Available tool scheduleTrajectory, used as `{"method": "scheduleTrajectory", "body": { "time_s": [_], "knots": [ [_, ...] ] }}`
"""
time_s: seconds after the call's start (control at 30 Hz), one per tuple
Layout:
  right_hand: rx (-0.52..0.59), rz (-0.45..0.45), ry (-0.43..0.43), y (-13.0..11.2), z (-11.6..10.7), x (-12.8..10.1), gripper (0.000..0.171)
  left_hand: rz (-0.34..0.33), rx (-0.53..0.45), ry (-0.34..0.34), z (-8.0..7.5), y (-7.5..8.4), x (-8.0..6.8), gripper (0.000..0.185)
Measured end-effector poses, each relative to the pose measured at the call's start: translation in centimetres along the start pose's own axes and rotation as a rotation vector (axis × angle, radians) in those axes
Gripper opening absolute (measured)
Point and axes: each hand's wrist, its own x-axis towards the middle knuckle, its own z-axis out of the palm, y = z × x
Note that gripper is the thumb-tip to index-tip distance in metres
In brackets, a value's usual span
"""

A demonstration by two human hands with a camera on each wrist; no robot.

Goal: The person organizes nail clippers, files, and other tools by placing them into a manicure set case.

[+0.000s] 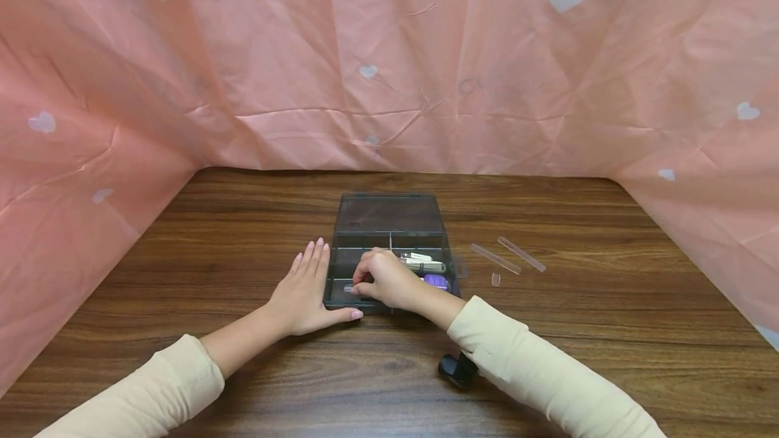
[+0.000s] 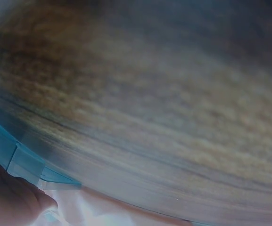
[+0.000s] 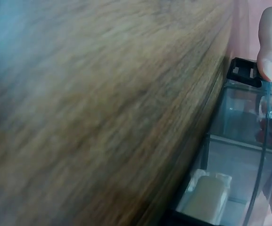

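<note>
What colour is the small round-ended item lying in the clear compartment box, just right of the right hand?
Purple: the small item shows best in the head view.

A dark wood-grain surface (image 1: 182, 255) carries a clear plastic organizer box (image 1: 389, 222) at its middle, lid open and lying flat behind it. To the right of the box lie two clear plastic strips (image 1: 508, 257), side by side and slanted, with a small clear piece (image 1: 496, 280) just in front of them. A left hand (image 1: 304, 293) rests flat on the surface, touching the box's left edge.
</note>
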Motion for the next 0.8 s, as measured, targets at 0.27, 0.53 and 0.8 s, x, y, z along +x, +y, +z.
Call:
{"method": "scheduleTrajectory", "body": {
  "time_s": [0.27,0.53,0.8],
  "knots": [
    [0.01,-0.029,-0.062,0.3,0.7,0.6,0.011,-0.001,-0.007,-0.007,0.0,0.0,0.1,0.118],
    [0.021,-0.023,-0.079,0.5,0.5,0.5,0.008,-0.002,-0.007,-0.007,0.1,0.0,0.0,0.118],
    [0.026,-0.071,0.092,1.1,-0.5,-0.7,0.008,-0.004,-0.007,-0.008,0.2,0.0,0.1,0.117]
  ]
}}
